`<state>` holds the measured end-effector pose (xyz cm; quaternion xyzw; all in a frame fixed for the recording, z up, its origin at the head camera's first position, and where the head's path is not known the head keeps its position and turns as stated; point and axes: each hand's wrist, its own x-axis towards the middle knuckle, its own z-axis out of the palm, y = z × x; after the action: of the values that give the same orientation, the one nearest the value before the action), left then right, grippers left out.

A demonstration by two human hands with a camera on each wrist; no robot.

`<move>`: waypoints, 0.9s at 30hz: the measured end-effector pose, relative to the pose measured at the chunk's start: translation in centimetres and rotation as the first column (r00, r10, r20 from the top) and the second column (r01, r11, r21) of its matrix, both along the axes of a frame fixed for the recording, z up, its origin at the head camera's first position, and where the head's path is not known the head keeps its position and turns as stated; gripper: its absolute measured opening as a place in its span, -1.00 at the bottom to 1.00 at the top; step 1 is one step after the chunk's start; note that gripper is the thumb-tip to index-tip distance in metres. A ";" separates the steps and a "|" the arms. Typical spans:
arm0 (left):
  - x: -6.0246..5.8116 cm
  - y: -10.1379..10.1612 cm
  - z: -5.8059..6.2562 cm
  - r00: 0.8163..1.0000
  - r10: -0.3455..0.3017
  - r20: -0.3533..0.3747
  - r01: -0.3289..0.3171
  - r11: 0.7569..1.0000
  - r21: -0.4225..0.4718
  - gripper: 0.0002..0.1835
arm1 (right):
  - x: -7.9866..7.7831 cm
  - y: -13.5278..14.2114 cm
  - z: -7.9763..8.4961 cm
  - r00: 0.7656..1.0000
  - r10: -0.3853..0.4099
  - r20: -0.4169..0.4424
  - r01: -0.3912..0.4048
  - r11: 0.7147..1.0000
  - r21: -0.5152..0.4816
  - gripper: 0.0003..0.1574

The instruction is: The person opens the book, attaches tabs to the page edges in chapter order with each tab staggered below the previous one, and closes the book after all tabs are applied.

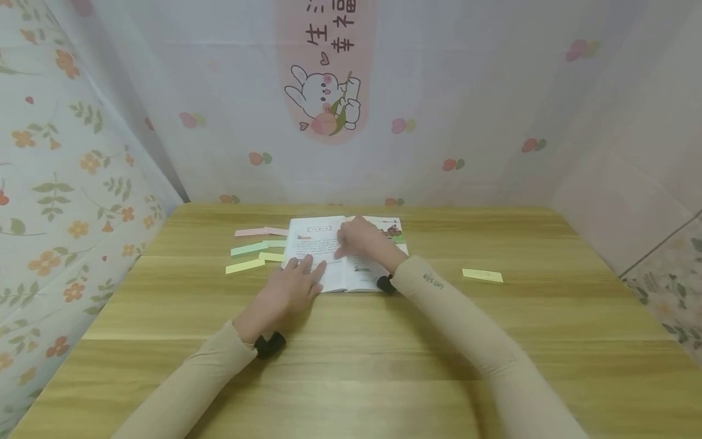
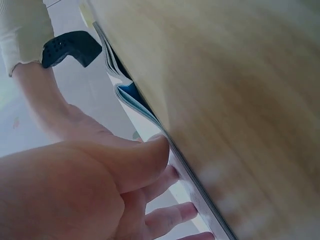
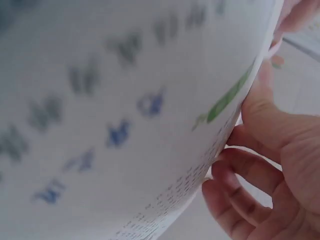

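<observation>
On the table lies an open book [image 1: 318, 247], with printed text on its left page and a coloured picture on its right page. My left hand [image 1: 293, 283] rests on the lower part of the left page with its fingers spread; the thumb [image 2: 150, 155] is at the book's near edge. My right hand [image 1: 359, 238] is over the middle fold, its fingers bent. In the right wrist view its thumb [image 3: 262, 100] and fingertips touch the curving page [image 3: 150, 120]. A sliver of pink [image 3: 274, 48] shows by the thumb tip; I cannot tell whether the hand pinches it.
Pink strips [image 1: 251, 232], green strips [image 1: 248, 249] and yellow strips [image 1: 245, 266] of paper lie left of the book, some reaching its edge. Another yellow strip [image 1: 482, 275] lies to the right. A patterned curtain [image 1: 439, 110] hangs behind the wooden table [image 1: 351, 390].
</observation>
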<state>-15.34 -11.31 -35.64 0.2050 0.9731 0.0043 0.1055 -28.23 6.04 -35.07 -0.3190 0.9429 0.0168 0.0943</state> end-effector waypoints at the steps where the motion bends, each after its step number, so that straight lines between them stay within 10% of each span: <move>1: 0.0 0.0 0.0 1.000 0.002 0.000 -0.002 1.000 -0.005 -0.40 | 0.2 -0.1 0.0 1.000 -0.005 -0.004 0.005 1.000 -0.009 -0.46; 8: 0.1 0.0 0.2 1.000 0.012 0.011 -0.012 1.000 -0.003 -0.40 | 1.3 -0.3 0.5 0.999 -0.007 0.032 0.004 0.995 0.095 0.01; 15: -0.1 0.1 0.2 0.999 0.027 0.028 -0.027 1.000 0.011 -0.39 | 2.5 -0.5 0.8 0.999 0.019 0.047 -0.022 0.998 0.056 -0.39; 21: -0.1 0.2 0.2 0.999 0.033 0.033 -0.033 0.999 0.003 -0.40 | 3.2 -0.6 1.3 0.988 -0.027 0.155 0.007 0.992 0.123 0.24; 27: 0.0 0.1 0.1 0.999 0.028 0.035 -0.028 1.000 -0.002 -0.40 | 3.7 -0.3 1.1 0.995 0.009 0.097 -0.014 0.999 0.052 -0.11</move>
<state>-15.39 -11.18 -35.58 0.1913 0.9738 0.0085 0.1225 -24.54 5.70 -34.02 -0.3221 0.9346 0.0266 0.1482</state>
